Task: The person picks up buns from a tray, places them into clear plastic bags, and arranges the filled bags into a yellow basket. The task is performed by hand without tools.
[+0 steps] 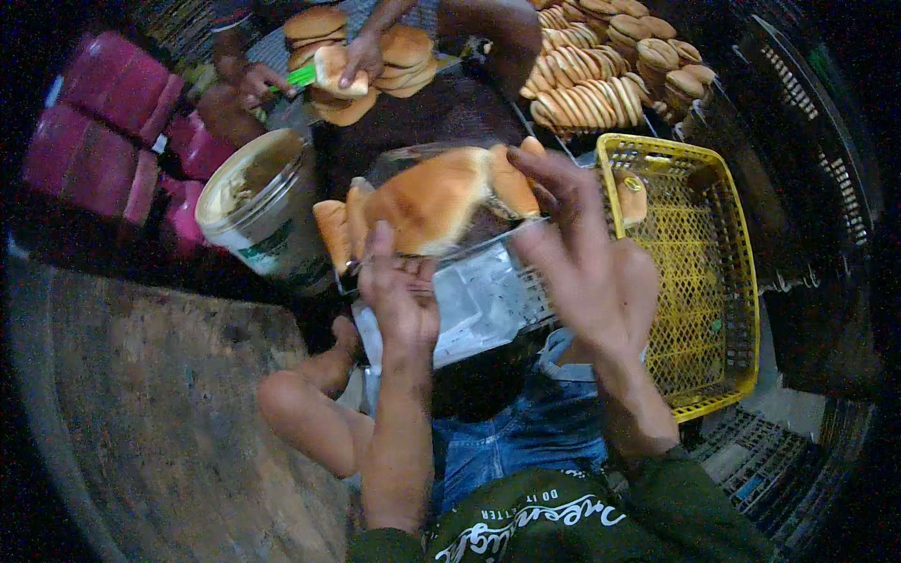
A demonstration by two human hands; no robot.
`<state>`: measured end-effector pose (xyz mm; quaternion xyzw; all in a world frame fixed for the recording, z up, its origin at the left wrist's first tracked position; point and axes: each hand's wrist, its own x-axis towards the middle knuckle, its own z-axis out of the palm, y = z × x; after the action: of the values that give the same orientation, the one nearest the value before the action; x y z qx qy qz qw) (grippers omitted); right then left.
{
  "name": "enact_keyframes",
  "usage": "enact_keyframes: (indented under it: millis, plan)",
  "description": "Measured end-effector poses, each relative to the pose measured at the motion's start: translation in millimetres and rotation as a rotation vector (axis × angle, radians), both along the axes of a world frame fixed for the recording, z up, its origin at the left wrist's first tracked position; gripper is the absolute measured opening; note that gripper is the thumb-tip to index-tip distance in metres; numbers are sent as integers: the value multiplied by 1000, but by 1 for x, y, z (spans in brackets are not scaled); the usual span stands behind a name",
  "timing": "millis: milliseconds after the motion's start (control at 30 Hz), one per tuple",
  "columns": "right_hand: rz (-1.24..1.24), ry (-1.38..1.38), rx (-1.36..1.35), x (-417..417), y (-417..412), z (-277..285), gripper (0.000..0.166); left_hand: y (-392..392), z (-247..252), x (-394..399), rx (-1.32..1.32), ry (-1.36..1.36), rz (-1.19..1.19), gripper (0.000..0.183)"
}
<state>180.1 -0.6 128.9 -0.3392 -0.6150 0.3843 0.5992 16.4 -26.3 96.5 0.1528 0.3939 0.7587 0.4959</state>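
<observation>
Soft golden-brown bread rolls lie in a row before me, blurred at their edges. My left hand is at their near left side, its thumb raised in front of the bread and its other fingers loosely curled. I see nothing held in it. At the right end of the row, my right hand is spread and motion-blurred, with fingertips close to an end roll; contact cannot be told. Clear plastic bags lie below the bread, between my wrists.
A yellow plastic crate at right holds a bun. A cream-filled bucket stands at left. Across from me, another person's hands hold bread and a green spreading tool. Rows of buns fill the upper right.
</observation>
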Motion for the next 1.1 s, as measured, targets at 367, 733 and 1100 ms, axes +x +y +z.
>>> enact_keyframes:
  millis: [367, 733, 1100]
  plan:
    - [-155, -1141, 220, 102, 72, -9, 73, 72, -10, 101, -82, 240, -459, 57]
    - [-565, -327, -364, 257, 196, -188, 46, -2, -85, -45, -994, 1317, -1019, 52]
    - [-841, -760, -662, 249, 162, -283, 69, -7, -119, -65, -859, 1364, -1190, 44]
